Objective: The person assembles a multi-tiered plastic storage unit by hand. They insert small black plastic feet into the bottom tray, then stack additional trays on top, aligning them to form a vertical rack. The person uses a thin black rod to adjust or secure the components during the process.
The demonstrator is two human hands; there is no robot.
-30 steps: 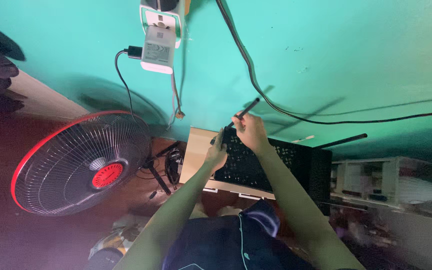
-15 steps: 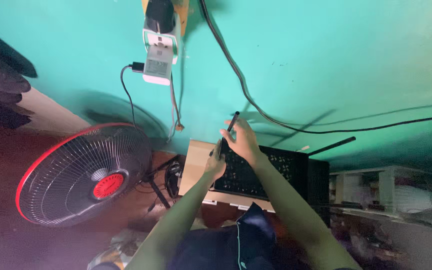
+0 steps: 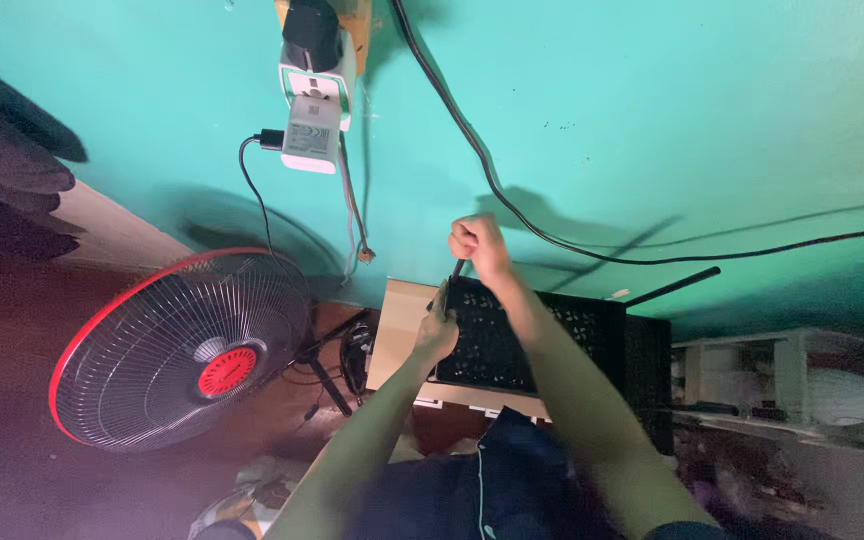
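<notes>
A black perforated box with thin black antennas rests on a beige board against the teal wall. My right hand is closed in a fist round one antenna at the box's near-left corner. Just below it, my left hand grips the lower end of that same antenna at the box's edge. A second antenna sticks out to the right, free of both hands.
A red-rimmed fan stands to the left. White plugs and an adapter hang on the wall above, with thin wires below them. A thick black cable runs across the wall. Cluttered shelves sit at the right.
My right hand has shifted left and closed into a fist. The antenna that pointed up and right past it now runs down between my two hands.
</notes>
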